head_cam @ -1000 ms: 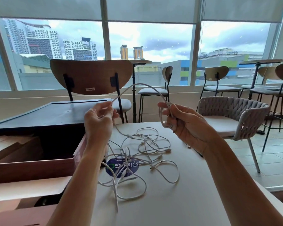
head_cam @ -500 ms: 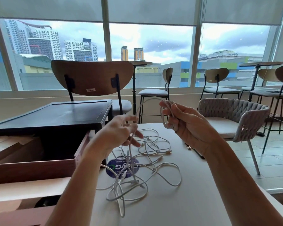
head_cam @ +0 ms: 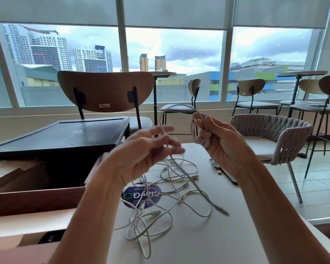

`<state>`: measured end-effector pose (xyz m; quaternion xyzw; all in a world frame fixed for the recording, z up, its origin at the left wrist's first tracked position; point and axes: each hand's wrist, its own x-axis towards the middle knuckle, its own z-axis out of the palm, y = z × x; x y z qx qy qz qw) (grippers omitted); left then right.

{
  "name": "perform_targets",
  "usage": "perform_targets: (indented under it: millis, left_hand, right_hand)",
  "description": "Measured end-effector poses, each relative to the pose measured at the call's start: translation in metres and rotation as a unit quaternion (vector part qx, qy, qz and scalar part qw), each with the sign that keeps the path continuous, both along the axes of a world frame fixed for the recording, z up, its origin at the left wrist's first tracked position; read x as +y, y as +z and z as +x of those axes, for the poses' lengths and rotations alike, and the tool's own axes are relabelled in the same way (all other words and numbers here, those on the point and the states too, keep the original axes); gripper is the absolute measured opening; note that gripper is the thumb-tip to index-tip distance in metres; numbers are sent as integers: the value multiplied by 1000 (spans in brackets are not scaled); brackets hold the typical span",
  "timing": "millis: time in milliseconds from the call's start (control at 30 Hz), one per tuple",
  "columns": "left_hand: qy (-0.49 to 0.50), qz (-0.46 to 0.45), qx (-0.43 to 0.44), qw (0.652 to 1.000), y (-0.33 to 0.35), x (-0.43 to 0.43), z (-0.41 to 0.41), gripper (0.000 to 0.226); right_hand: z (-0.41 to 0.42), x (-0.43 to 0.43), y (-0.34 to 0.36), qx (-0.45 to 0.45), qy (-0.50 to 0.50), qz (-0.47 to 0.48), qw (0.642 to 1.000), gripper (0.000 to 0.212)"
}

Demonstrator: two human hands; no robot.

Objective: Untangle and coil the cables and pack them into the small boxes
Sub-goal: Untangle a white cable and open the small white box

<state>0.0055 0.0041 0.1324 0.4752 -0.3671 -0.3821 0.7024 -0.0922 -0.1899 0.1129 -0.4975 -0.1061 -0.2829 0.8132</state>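
My right hand is raised over the table and grips a small coil of white cable. From the coil the same cable arcs left over to my left hand, which is blurred; the strand passes between its fingers, which are loosely curled round it. Below that hand the cable drops to a tangle of white cables lying on the light table. An open wooden box stands at the left edge of the table.
A round blue sticker lies under the tangle. A dark flat object with a metal band lies right of the cables. A black tray rests over the box. A woven chair stands to the right, a wooden chair behind.
My left hand dropped from the raised strand, then rose again and slid toward the right hand. The loop between the hands has shortened, and the loose cable end has been drawn across the table.
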Motion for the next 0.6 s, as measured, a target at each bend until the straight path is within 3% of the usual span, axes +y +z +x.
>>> perform_targets:
  millis: [67, 167, 267, 300, 367, 467, 600]
  left_hand:
    - [17, 146, -126, 981, -10, 0, 2, 31]
    - [35, 326, -318, 890, -22, -4, 6, 27]
    - [119, 386, -442, 801, -30, -9, 22, 41]
    - [163, 365, -461, 792, -31, -10, 27, 50]
    - [228, 248, -455, 824, -28, -11, 30, 55]
    - [245, 67, -429, 867, -20, -14, 23, 43]
    - [285, 0, -488, 825, -19, -20, 13, 26]
  right_hand:
    - [1, -1, -1, 22, -2, -2, 1000, 28]
    - [0, -3, -4, 67, 3, -7, 998, 28]
    - [0, -4, -8, 115, 8, -31, 993, 28]
    - [0, -4, -9, 127, 10, -40, 991, 27]
    - [1, -2, -9, 146, 12, -50, 988, 27]
    - [2, 0, -9, 164, 23, -54, 985, 30]
    - [-1, 2, -9, 146, 90, -43, 984, 34]
